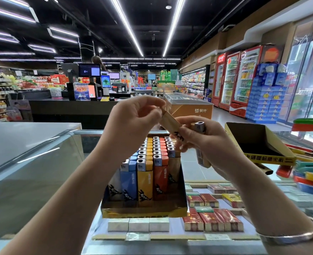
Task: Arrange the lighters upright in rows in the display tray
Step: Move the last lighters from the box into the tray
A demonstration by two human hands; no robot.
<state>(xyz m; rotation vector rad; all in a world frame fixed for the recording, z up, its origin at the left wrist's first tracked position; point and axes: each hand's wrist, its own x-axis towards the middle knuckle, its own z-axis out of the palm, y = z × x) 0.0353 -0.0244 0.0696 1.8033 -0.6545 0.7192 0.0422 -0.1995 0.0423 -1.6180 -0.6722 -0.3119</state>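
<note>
**Two hands hold tan lighters above a nearly full display tray**

A supermarket stretches back under long ceiling lights, with checkout screens at centre and red drink fridges [240,80] on the right. In the foreground is a glass surface [41,162] with cigarette packs [212,219] visible beneath it.

On this surface stands the display tray [144,211], a dark cardboard box with a yellow front edge. Lighters [146,173] stand upright in it in rows running away from the viewer: white, blue, yellow, orange-red, and a tan row at the right.

To the right, a second tray [262,142] sits tilted, resting on a heap of loose coloured lighters [310,173].

Both forearms reach up from the bottom edge, and the hands meet above the full tray. The left hand [135,116] pinches the upper end of a tan lighter [170,120], which slants down toward the right hand. The right hand [207,138] has its fingers curled around a second tan lighter [199,129], metal top upward, and its thumb and forefinger touch the lower end of the slanted one. A silver bangle [290,234] circles the right wrist.
</note>
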